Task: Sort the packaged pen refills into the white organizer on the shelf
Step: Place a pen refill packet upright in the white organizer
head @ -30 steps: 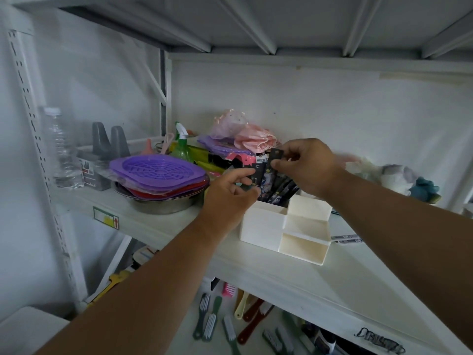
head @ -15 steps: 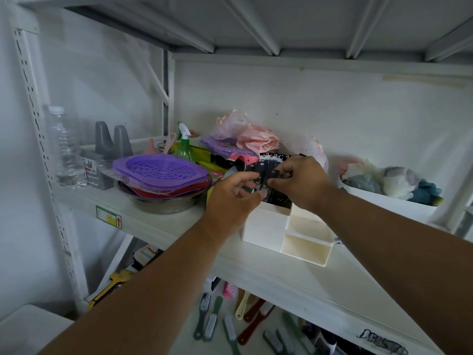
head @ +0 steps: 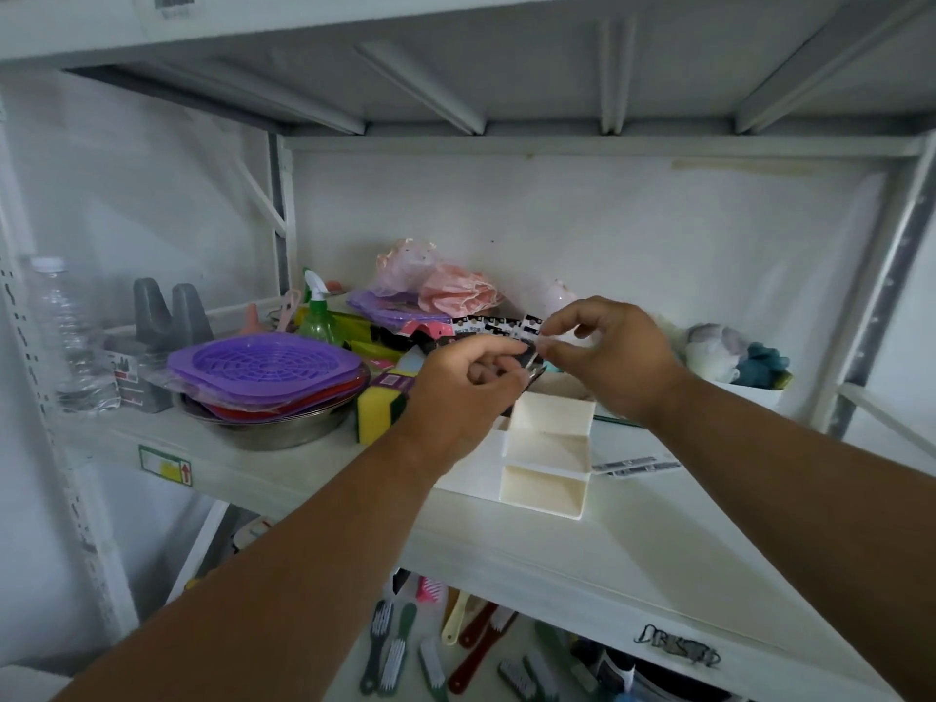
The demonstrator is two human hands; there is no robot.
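The white organizer (head: 549,450) stands on the middle shelf, with stepped open compartments facing me. Several packaged pen refills (head: 499,325) with black header cards stand upright at its tall back-left compartment. My left hand (head: 463,385) is curled around the lower part of that bundle from the left. My right hand (head: 610,357) reaches in from the right, thumb and forefinger pinched on the top edge of a pack. The hands hide the packs' lower halves. More loose refill packs (head: 635,466) lie flat on the shelf, right of the organizer.
Left of the organizer are a yellow-green sponge (head: 377,412), a steel bowl (head: 273,428) stacked with purple and red plates, a spray bottle (head: 316,309) and a water bottle (head: 71,336). A white bin of soft toys (head: 734,362) sits at the right. Brushes lie on the lower shelf.
The right hand lifted from pressing the packs down and now pinches at their top edge. The left hand stayed on the bundle. The view shifted slightly, showing loose packs at the right.
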